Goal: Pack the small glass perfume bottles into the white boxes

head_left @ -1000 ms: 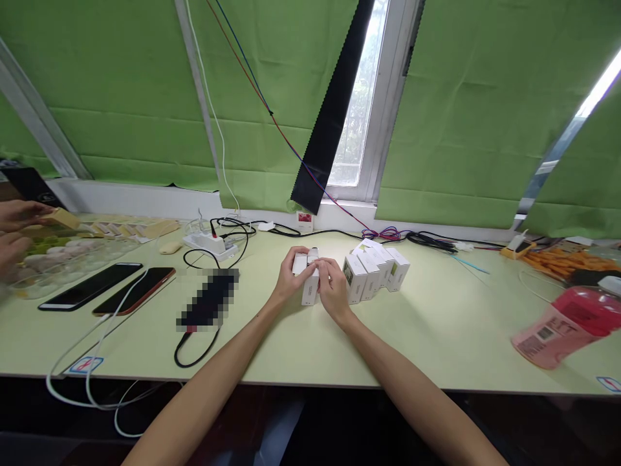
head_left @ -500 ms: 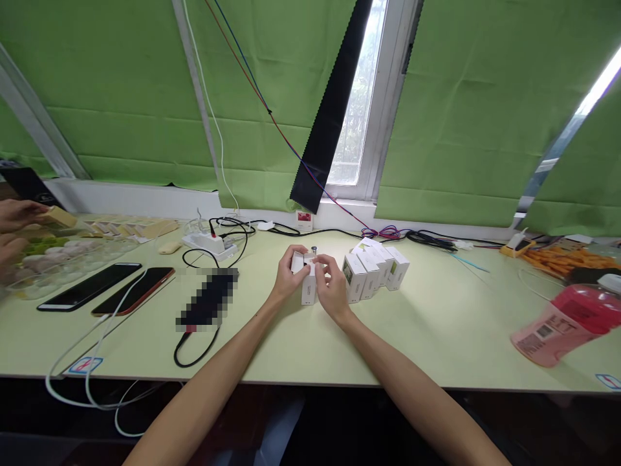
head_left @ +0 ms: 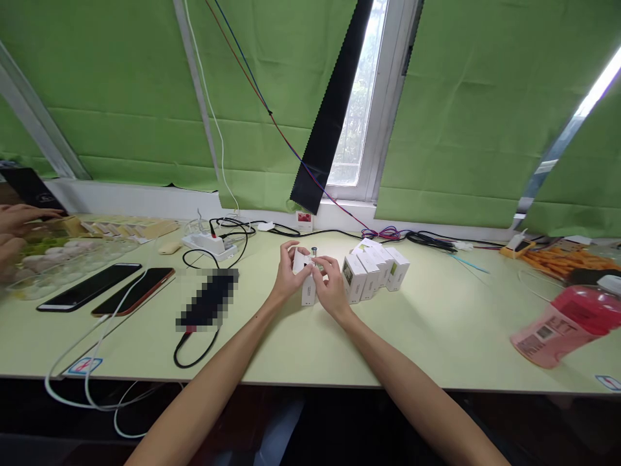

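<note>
Both hands, left hand [head_left: 286, 275] and right hand [head_left: 328, 285], grip a small white box [head_left: 307, 285] mid-table, its top flap seemingly open, near boxed cartons [head_left: 373, 268]

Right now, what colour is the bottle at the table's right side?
Pink, with a white cap; the bottle shows best in the head view.

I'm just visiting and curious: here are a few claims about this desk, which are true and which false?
1. Both hands are on one small white box. True: the left hand and right hand hold the small white box at the middle of the table.
2. A row of white boxes stands right of the hands. True.
3. The pink bottle stands upright. False: it lies on its side at the right edge.
4. The two phones lie right of the boxes. False: they lie at the left, side by side.
5. The window blinds are blue. False: the blinds are green.
</note>
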{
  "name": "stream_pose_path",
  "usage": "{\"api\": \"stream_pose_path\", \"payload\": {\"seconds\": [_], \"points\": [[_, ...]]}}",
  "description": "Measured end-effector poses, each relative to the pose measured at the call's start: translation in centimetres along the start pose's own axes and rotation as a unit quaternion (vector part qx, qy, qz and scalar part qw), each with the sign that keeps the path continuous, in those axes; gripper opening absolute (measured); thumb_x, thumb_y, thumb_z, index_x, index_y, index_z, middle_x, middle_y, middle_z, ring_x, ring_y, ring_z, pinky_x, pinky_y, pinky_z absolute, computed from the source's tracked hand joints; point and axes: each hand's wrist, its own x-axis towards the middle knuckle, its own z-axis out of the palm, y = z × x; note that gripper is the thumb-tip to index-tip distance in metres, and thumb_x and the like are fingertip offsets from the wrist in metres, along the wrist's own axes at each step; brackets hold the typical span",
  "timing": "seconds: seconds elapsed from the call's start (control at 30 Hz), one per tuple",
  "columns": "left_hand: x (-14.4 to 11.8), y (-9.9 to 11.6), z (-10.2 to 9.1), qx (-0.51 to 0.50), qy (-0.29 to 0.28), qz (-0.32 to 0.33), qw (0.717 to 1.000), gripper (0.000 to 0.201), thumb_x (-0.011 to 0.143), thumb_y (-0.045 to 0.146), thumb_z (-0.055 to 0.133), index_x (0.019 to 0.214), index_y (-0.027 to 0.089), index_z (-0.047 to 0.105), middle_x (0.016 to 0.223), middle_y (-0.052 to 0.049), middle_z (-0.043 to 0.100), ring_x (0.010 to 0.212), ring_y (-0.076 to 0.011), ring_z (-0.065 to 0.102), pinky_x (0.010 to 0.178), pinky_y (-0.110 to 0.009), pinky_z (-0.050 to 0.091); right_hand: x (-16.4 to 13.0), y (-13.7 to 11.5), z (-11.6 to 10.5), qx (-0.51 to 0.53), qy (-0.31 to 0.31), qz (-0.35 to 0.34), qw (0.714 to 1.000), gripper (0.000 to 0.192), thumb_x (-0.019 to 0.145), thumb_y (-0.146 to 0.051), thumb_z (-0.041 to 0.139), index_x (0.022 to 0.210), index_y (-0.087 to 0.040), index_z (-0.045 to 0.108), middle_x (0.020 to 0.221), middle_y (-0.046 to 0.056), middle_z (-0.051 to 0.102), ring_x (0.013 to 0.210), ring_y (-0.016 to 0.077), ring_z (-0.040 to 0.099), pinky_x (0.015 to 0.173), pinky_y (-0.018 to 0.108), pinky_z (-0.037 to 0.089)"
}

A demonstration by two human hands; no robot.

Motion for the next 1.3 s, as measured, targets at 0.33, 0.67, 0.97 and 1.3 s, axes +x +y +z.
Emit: {"api": "stream_pose_path", "payload": {"seconds": [0.33, 0.67, 0.97, 1.3], "points": [[-0.3, 1.2, 0.7, 0.023, -0.028, -0.018, 0.999, 0.046, 0.094, 0.054, 0.059, 0.125, 0.021, 0.062, 0.123, -0.011, 0.070, 0.113, -0.0257, 0.068, 0.094, -0.039, 0.055, 0.2, -0.2, 0.0, 0.058, -0.016, 0.045, 0.997, 0.035, 0.086, -0.040, 0.065, 0.116, -0.022, 0.067, 0.133, 0.011, 0.058, 0.064, 0.0096, 0.060, 0.050, 0.026, 0.054], [-0.6, 0.8, 0.4, 0.062, -0.049, -0.015, 0.997, 0.045, 0.097, 0.047, 0.049, 0.129, 0.020, 0.068, 0.135, -0.010, 0.069, 0.113, -0.0269, 0.069, 0.095, -0.040, 0.056, 0.0, -0.9, 0.1, 0.102, -0.054, 0.102, 0.988, 0.037, 0.084, -0.044, 0.066, 0.114, -0.024, 0.054, 0.126, 0.006, 0.064, 0.051, 0.0071, 0.057, 0.046, 0.025, 0.053], [-0.7, 0.3, 0.4, 0.054, -0.046, 0.011, 0.997, 0.037, 0.095, 0.041, 0.051, 0.122, 0.020, 0.066, 0.140, -0.012, 0.067, 0.128, -0.0293, 0.064, 0.107, -0.048, 0.052, 0.1, -0.7, 0.0, 0.120, -0.043, 0.101, 0.987, 0.040, 0.080, -0.042, 0.069, 0.112, -0.025, 0.052, 0.108, 0.002, 0.068, 0.052, 0.0108, 0.062, 0.044, 0.026, 0.052], [-0.8, 0.1, 0.3, 0.053, -0.039, 0.014, 0.998, 0.035, 0.091, 0.035, 0.053, 0.117, 0.020, 0.070, 0.137, -0.012, 0.069, 0.130, -0.0305, 0.063, 0.110, -0.051, 0.050, 0.1, -0.2, 0.1, 0.127, -0.038, 0.116, 0.984, 0.055, 0.076, -0.040, 0.073, 0.122, -0.024, 0.048, 0.137, 0.013, 0.056, 0.053, 0.0074, 0.061, 0.046, 0.028, 0.055]]}}
